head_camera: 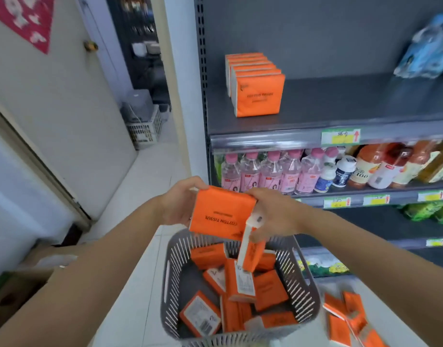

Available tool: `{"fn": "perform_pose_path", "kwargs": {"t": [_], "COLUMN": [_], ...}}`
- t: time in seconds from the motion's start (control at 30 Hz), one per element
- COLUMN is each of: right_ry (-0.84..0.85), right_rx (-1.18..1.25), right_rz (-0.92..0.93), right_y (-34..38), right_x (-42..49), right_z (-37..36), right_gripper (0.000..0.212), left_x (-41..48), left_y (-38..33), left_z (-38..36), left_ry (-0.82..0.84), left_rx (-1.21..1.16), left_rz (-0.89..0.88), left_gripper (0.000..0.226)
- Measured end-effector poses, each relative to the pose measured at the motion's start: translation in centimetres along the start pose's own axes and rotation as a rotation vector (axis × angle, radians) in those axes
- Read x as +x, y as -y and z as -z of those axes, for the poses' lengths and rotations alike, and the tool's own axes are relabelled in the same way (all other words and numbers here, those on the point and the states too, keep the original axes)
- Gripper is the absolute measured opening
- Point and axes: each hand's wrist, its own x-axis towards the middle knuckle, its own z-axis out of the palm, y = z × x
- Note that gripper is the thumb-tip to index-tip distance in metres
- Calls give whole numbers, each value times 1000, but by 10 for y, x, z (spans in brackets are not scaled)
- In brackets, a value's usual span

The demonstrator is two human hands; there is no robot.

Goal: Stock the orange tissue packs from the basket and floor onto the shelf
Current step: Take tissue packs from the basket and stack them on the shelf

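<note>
An orange tissue pack [221, 212] is held flat above the grey basket [306, 291], my left hand [180, 200] gripping its left edge and my right hand [275, 216] its right edge. A second orange pack [250, 249] hangs on edge from my right hand's lower fingers. Several orange packs [240, 291] lie jumbled in the basket. More orange packs [348, 314] lie on the floor to its right. On the dark shelf [340, 101] a row of several orange packs [256, 88] stands upright at the left.
Below the tissue shelf stand pink-capped bottles [263, 171] and juice bottles [390, 164]. Blue packages [425, 48] sit at the shelf's far right. A door [53, 108] and cardboard box [13, 294] are on the left; a white crate [145, 128] stands in the passage.
</note>
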Motion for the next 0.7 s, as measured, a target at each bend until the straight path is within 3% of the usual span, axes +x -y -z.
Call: {"fn": "perform_pose_path", "kwargs": {"t": [0.17, 0.27, 0.4, 0.53, 0.63, 0.7], "right_ry": [-41, -120, -255, -445, -577, -652], "right_rx": [21, -2, -75, -104, -1, 25], "right_rz": [-25, -78, -114, -99, -94, -93], "right_y": [38, 48, 56, 49, 27, 7], "right_x": [-31, -49, -67, -80, -82, -79], "right_z": [50, 79, 117, 158, 181, 194], "right_gripper": [52, 52, 53, 46, 59, 52], "left_x": [-40, -53, -57, -52, -43, -33], "left_y": [-40, -61, -90, -126, -156, -177], "left_z": [-15, -22, -30, -34, -41, -46], "left_ry": [98, 11, -100, -201, -280, -314], "left_rx": [142, 262, 91, -116, -200, -249], "left_rz": [-143, -252, -471, -658, -760, -798], "left_gripper": [63, 46, 25, 38, 30, 23]}}
